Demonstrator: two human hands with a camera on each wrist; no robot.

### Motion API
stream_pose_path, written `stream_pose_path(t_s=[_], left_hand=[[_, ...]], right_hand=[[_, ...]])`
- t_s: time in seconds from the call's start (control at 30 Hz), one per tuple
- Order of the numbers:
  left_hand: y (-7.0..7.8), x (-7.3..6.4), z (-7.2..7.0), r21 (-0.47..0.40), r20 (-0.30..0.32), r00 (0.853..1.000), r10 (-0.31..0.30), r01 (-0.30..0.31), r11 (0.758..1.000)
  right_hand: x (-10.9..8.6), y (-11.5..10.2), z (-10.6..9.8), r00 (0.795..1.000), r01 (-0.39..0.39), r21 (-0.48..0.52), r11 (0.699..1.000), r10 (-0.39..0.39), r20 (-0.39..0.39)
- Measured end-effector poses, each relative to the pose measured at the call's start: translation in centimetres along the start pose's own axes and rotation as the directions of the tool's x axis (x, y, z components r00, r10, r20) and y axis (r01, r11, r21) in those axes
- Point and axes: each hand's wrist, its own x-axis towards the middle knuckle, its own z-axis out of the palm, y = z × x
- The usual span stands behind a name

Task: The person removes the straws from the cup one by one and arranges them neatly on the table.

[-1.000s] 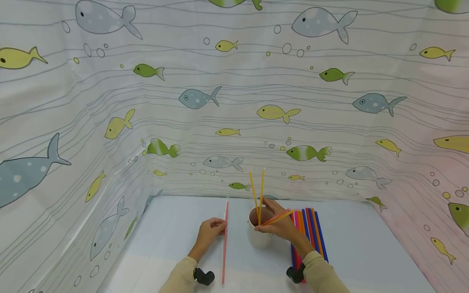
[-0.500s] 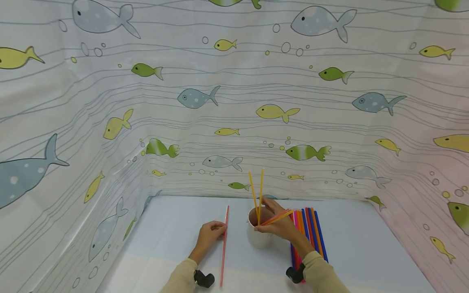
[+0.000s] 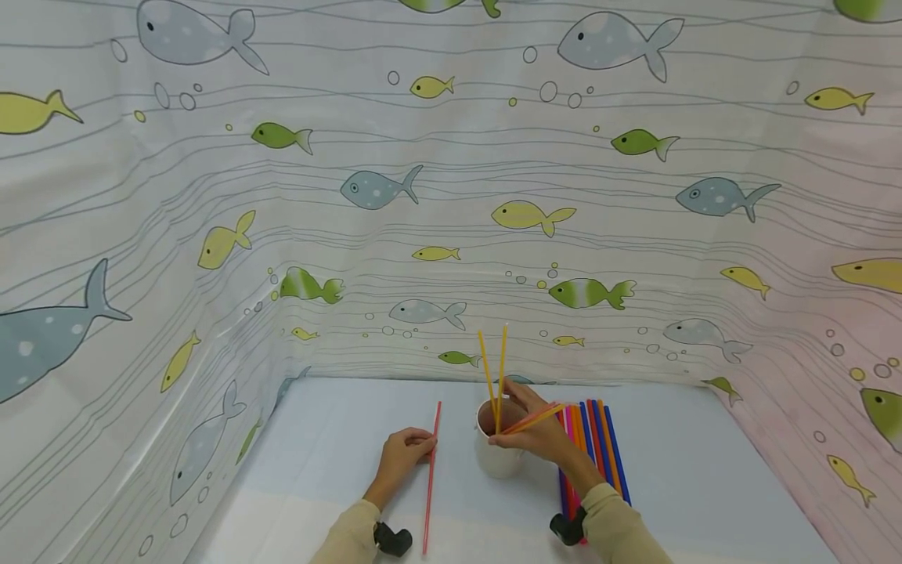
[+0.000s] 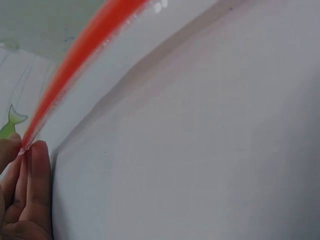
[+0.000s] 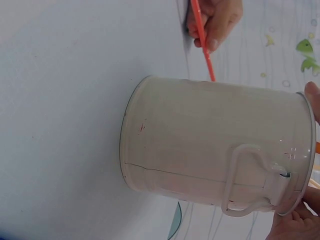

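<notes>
My left hand [image 3: 407, 450] pinches a red drinking straw [image 3: 428, 501] between thumb and fingertips. In the left wrist view the straw [image 4: 75, 70] runs up from the fingertips, with shiny clear plastic along its edge. To the right, my right hand [image 3: 539, 431] grips the rim of a cream mug [image 3: 499, 460], thumb on the near side and fingers on the far side. Two yellow straws [image 3: 502, 356] stand up out of the mug, while orange and pink straws [image 3: 532, 419] lean right across my hand. The right wrist view shows the mug's wire handle [image 5: 232, 180].
A row of blue, orange, red and pink straws [image 3: 604, 446] lies on the white table [image 3: 690, 486], partly under my right forearm. Fish-printed curtain walls [image 3: 451, 196] stand behind the table and on both sides.
The red straw has slid slightly toward me through my left fingers, and the clear tip at its far end no longer shows. My right hand and the mug have stayed put.
</notes>
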Motion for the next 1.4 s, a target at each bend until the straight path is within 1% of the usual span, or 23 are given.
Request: stream_pose_path(t_s=[0.07,0.23,0.3,0.5,0.53,0.63,0.77,0.8,0.97,1.13,1.23,1.33,1.4], left_hand=[[0.0,0.0,0.1,-0.001,-0.005,1.0,0.0,0.0,1.0],[0.2,0.0,0.0,-0.025,0.002,1.0,0.017,-0.017,1.0],[0.1,-0.1,-0.2,-0.038,0.009,1.0,0.019,-0.018,0.999],[-0.2,-0.4,-1.0,-0.045,0.017,1.0,0.013,-0.012,0.999],[-0.2,-0.4,-1.1,-0.045,0.022,1.0,0.015,-0.014,0.999],[-0.2,-0.4,-1.2,-0.047,0.02,1.0,0.014,-0.013,0.999],[-0.2,-0.5,-1.1,-0.025,0.012,1.0,0.008,-0.008,1.0],[-0.1,-0.6,-1.1,-0.018,0.015,1.0,0.007,-0.007,1.0],[0.8,-1.1,-1.2,-0.03,0.037,0.999,0.0,0.001,1.0],[2.1,-1.5,-1.0,-0.055,0.047,0.999,0.003,0.0,0.999],[2.6,-1.1,-0.7,-0.052,0.044,0.999,0.02,-0.018,0.999],[2.8,0.0,-0.3,-0.049,0.041,0.998,0.051,-0.049,0.998],[3.4,0.9,0.2,-0.054,0.039,0.997,0.067,-0.065,0.996]], right_hand=[[0.0,0.3,0.0,1.0,0.007,-0.016,1.0,-0.007,0.004],[0.1,-1.2,-0.2,1.0,-0.008,0.016,1.0,0.008,-0.007],[0.2,-1.8,-0.3,1.0,-0.013,0.039,0.999,0.014,-0.002],[0.3,-1.8,-0.3,0.999,-0.017,0.053,0.998,0.016,0.03],[0.2,-1.8,-0.4,0.999,-0.017,0.055,0.998,0.015,0.028],[0.2,-0.5,-0.2,1.0,-0.007,0.034,0.999,0.007,0.016],[0.1,1.1,0.1,1.0,-0.001,0.006,1.0,0.001,0.0],[0.1,1.1,0.1,1.0,-0.002,0.011,1.0,0.002,0.0],[-0.1,0.3,0.1,1.0,-0.009,0.001,1.0,0.009,-0.013],[-0.2,-1.4,-0.2,1.0,0.006,0.045,0.999,-0.006,0.001],[-0.3,-1.7,-0.4,1.0,0.014,0.066,0.998,-0.016,0.02],[-0.3,-1.8,-0.4,1.0,0.002,0.07,0.998,-0.004,0.031],[-0.2,-1.8,-0.4,0.999,-0.01,0.06,0.998,0.008,0.031]])
